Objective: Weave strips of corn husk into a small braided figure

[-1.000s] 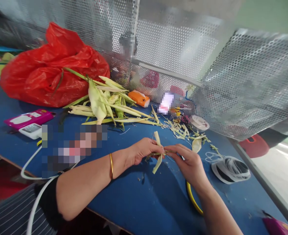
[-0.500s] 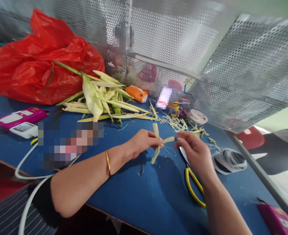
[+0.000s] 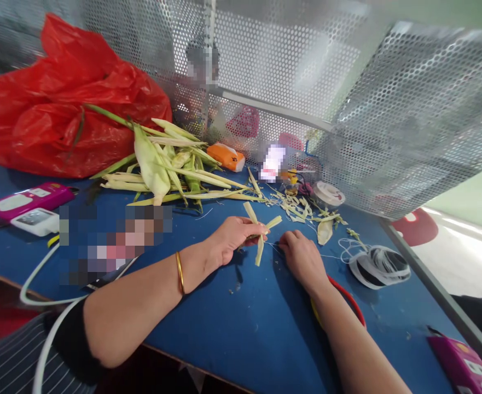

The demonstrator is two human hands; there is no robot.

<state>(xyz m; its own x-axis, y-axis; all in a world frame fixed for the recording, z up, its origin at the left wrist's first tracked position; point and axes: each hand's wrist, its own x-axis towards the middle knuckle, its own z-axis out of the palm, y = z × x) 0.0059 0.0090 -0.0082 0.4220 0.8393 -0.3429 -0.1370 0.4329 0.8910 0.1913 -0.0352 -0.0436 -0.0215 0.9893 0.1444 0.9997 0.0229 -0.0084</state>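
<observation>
My left hand pinches a bundle of pale green corn husk strips whose ends stick out like a cross. A thin white thread runs from the husk strips to my right hand, whose fingers are closed on it just to the right. Beyond that hand the thread goes on toward a spool wound with white thread. Partly hidden beneath my right forearm lie scissors with red and yellow handles.
A heap of corn husks lies before a red plastic bag. Husk scraps, a tape roll and an orange packet sit along the perforated metal screen. Purple boxes and a white cable lie nearer.
My right hand has let go of a husk strip end, dropped lower and closed on the thread. My left hand still holds the strips, now turned slightly.
</observation>
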